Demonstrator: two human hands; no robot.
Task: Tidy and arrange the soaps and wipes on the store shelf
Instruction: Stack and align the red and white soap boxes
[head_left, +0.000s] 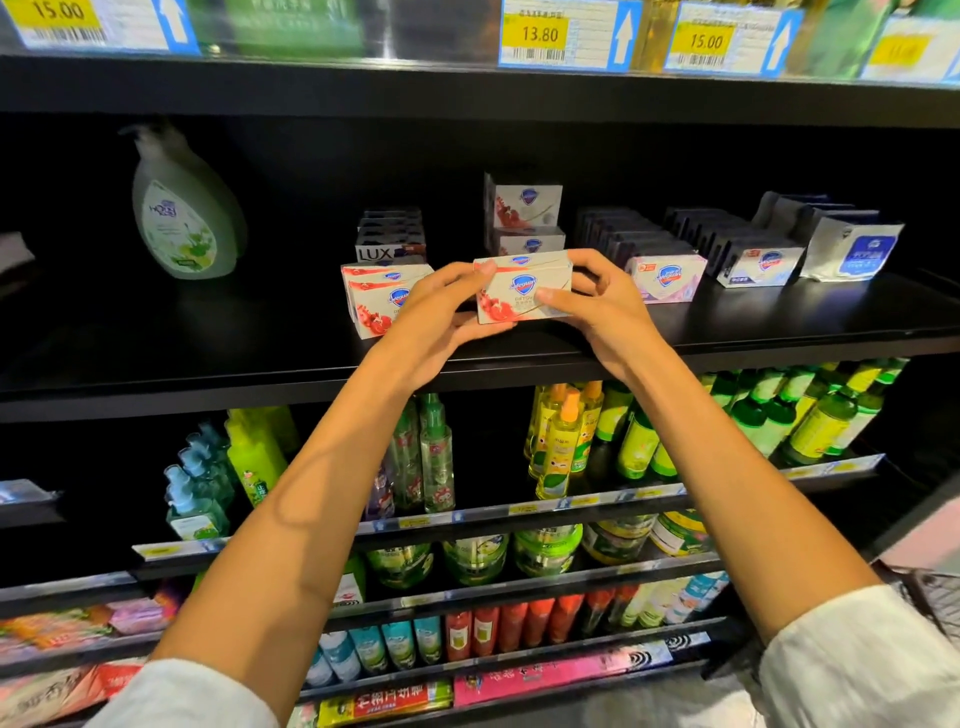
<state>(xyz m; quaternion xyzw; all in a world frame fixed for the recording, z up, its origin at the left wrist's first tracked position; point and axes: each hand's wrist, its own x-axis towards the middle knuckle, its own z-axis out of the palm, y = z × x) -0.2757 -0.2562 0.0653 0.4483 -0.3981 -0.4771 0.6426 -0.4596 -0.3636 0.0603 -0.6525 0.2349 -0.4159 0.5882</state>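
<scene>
Both hands on one white-and-red soap box (522, 288), held just above the front edge of the black shelf (779, 325). Left hand (439, 319) grips the box's left end: thumb on the top corner, fingers curled underneath. Right hand (597, 301) grips the right end: thumb on the front face, fingers wrapped behind. Matching soap stack (379, 299) sits just left of the left hand; pink soap box (667, 278) and wipes packs (852, 249) lie to the right.

Soap boxes (387, 299) left of wipes (852, 249)
</scene>
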